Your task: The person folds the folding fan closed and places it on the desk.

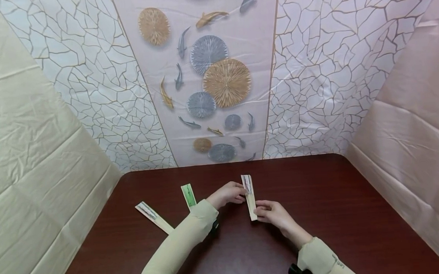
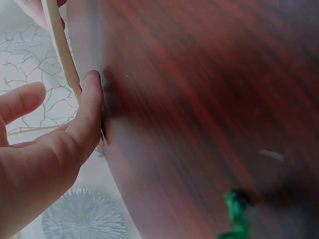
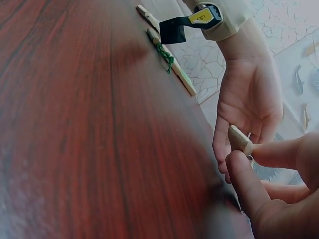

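A folded fan (image 1: 249, 195) with pale wooden ribs and a printed pattern stands over the middle of the table, its long side running away from me. My right hand (image 1: 276, 216) pinches the near end between thumb and fingers, as the right wrist view shows at the fan's butt (image 3: 240, 141). Farther up its left side is my left hand (image 1: 229, 193), fingers extended against the fan. In the left wrist view the left thumb (image 2: 25, 102) stands apart from the wooden edge (image 2: 65, 59).
A green folded fan (image 1: 188, 194) lies left of my left hand, with a green tassel (image 3: 164, 55) at its end. Another pale folded fan (image 1: 153, 216) lies farther left, partly behind my left sleeve (image 1: 180, 245). Patterned cloth (image 1: 219, 124) hangs behind the dark table (image 1: 337, 213).
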`<state>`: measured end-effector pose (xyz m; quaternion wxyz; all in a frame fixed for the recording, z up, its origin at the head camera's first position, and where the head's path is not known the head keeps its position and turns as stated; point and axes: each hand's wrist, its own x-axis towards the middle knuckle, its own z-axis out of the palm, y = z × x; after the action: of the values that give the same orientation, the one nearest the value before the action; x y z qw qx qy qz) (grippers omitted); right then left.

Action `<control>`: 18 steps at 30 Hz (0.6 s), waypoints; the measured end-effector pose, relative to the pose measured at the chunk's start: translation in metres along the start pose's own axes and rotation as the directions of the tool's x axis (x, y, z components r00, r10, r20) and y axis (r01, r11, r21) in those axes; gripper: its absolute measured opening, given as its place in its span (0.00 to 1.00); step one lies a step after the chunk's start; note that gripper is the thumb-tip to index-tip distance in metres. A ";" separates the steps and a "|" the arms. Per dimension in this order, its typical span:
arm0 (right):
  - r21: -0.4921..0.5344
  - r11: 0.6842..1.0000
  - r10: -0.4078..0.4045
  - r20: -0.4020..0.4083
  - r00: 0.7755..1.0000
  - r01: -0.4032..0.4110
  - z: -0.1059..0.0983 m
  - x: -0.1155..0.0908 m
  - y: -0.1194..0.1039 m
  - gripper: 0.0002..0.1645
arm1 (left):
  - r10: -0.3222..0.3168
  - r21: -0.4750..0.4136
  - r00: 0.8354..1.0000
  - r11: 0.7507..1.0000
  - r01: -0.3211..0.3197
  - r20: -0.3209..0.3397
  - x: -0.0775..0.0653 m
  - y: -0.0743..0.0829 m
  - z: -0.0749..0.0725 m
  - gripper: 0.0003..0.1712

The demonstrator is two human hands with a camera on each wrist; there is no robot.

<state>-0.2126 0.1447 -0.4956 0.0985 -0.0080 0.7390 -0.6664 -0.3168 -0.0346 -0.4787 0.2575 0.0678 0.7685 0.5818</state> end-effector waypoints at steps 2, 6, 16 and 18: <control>0.000 1.000 0.001 -0.003 1.000 -0.001 0.000 0.000 0.000 0.28 | 0.003 0.004 1.000 1.000 -0.003 0.003 0.000 -0.001 0.000 0.28; 0.005 1.000 0.004 -0.010 1.000 -0.004 0.000 0.000 0.001 0.27 | 0.007 0.008 1.000 1.000 -0.007 0.007 -0.002 -0.001 0.000 0.26; -0.001 1.000 -0.009 0.026 1.000 0.009 0.001 -0.002 0.003 0.28 | -0.020 0.006 1.000 1.000 0.020 -0.010 -0.004 -0.002 0.000 0.22; 0.000 1.000 -0.006 0.031 1.000 0.006 0.001 -0.002 0.004 0.28 | -0.027 0.010 1.000 1.000 0.027 -0.013 -0.004 -0.002 0.000 0.20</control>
<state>-0.2098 0.1445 -0.4991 0.1079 -0.0205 0.7374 -0.6665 -0.3130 -0.0364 -0.4796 0.2602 0.0550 0.7740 0.5746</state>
